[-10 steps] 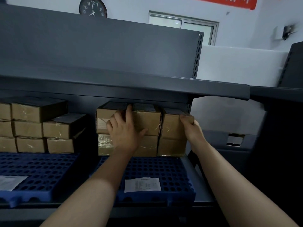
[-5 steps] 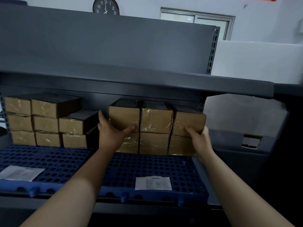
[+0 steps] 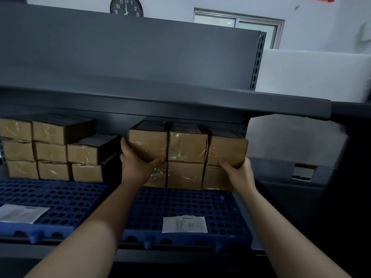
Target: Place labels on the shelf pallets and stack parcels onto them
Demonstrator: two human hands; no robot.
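Observation:
Brown taped parcels stand two high, three across, at the back of the right blue pallet (image 3: 200,205). My left hand (image 3: 136,163) grips the top left parcel (image 3: 148,143), fingers round its left side and thumb under its front edge. My right hand (image 3: 239,173) holds the lower front corner of the top right parcel (image 3: 226,151), which sits slightly skewed. A white label (image 3: 184,223) lies at the pallet's front. The left blue pallet (image 3: 60,199) carries a second stack of parcels (image 3: 52,151) and its own label (image 3: 20,213).
A dark grey shelf board (image 3: 160,101) hangs low just above the parcels. The shelf upright (image 3: 244,127) stands right behind the right stack. A dark cabinet (image 3: 301,177) lies to the right. A clock (image 3: 126,7) and a window (image 3: 239,23) are on the far wall.
My left hand slid from the parcels' front faces to the left side of the top left parcel. My right hand dropped from the top right parcel's upper edge to its lower corner.

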